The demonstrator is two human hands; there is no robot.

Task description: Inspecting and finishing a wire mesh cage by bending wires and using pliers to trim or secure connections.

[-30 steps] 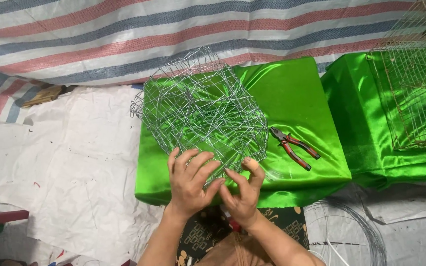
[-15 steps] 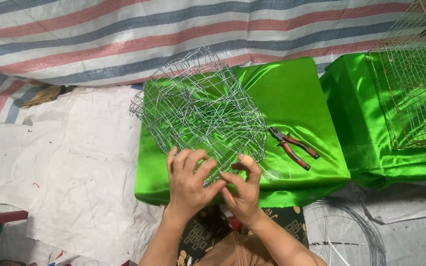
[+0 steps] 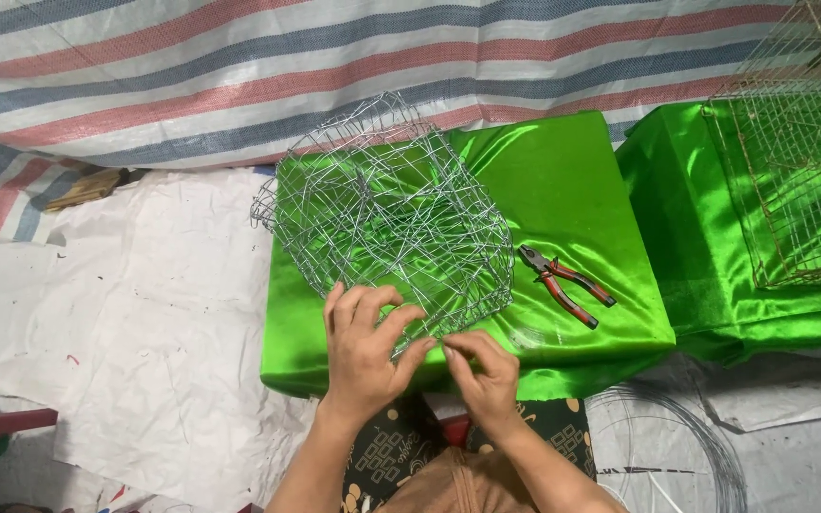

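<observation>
Wire-mesh cage (image 3: 387, 214) steadied at its near edge by both hands on a green satin-covered block.

Left hand (image 3: 365, 347) lies over the cage's near rim with fingers curled through and against the mesh, pressing it down so the springy frame does not shift, while the right hand (image 3: 482, 372) pinches a strand of wire at that same rim between thumb and fingertips, just beside the left thumb. Both hands meet at one spot, which suggests the left serves as a clamp for the right's finer work. Resting tilted on the green block (image 3: 582, 180), the cage has its open weave toward the person. Red-handled pliers (image 3: 564, 284) lie near on the cloth, within the right hand's reach. A coil of loose wire (image 3: 686, 437) lies on the floor sheet below, and a second, squarer wire cage (image 3: 800, 152) sits on a neighbouring green block.
</observation>
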